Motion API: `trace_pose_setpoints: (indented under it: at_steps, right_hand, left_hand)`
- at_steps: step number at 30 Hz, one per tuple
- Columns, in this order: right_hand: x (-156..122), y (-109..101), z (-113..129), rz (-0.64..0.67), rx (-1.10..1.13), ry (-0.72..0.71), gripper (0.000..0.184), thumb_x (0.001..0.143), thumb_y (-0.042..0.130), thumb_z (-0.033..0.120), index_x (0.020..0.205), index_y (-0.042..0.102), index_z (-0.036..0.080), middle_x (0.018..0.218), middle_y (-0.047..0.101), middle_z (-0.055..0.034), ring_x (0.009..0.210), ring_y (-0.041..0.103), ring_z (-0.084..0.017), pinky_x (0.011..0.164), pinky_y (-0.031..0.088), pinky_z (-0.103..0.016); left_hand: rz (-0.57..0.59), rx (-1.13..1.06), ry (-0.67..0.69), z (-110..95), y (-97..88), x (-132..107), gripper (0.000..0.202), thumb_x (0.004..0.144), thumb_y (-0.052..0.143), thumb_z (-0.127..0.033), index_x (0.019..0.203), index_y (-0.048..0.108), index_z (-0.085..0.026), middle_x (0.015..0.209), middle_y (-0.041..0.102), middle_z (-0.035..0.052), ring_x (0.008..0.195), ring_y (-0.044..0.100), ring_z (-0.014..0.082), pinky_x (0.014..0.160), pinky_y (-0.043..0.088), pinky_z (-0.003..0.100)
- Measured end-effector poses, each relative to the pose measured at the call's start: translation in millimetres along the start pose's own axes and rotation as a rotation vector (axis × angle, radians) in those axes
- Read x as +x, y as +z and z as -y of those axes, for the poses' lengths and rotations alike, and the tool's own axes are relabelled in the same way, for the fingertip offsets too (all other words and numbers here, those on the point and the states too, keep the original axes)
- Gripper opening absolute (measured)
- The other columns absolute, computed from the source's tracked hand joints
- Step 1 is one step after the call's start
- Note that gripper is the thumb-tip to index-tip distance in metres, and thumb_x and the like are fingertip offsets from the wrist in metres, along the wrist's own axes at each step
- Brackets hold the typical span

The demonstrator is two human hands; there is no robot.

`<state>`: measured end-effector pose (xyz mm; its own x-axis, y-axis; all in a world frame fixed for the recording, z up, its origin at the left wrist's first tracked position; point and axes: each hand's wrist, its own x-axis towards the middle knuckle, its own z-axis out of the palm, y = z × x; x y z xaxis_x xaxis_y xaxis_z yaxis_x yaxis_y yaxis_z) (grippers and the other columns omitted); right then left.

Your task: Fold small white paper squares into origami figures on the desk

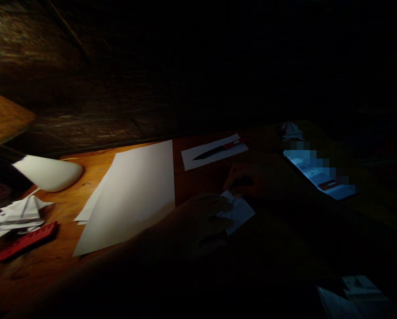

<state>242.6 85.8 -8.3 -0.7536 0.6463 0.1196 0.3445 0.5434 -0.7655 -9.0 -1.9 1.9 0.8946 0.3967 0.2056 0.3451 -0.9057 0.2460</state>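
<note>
In dim light, a small folded piece of white paper [241,215] lies on the wooden table between my hands. My left hand [206,217] reaches across its left side, fingers stretched out and a little apart on the paper. At the paper's upper edge is my right hand [243,179], with its fingers curled and pinched together on the fold. Shadow hides much of both hands. Just beyond them, a knife [214,151] with a dark blade and red handle rests on a white paper strip [189,162].
Large white sheets [141,190] lie left of my hands. Farther left are a white lamp-like object [57,173], crumpled folded paper [22,212] and a red strip-shaped object [27,241]. To the right sit a lit phone [337,188] and another folded paper [291,130]. A brick wall [95,102] stands behind.
</note>
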Motion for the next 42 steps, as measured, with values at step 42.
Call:
trace_pose_setpoints:
  at_steps: [42]
  right_hand:
    - [-1, 1, 7, 0.016, -0.128, -0.057, 0.012, 0.095, 0.065, 0.027, 0.089, 0.071, 0.019, 0.095, 0.067, -0.0034, 0.087, 0.063, -0.016, 0.077, 0.043, -0.03]
  left_hand:
    - [0.024, 0.004, -0.171, -5, -8.2, -2, 0.046, 0.095, 0.058, -0.019, 0.14, 0.053, -0.021, 0.146, 0.057, 0.0095, 0.135, 0.052, 0.0268, 0.111, 0.048, 0.047]
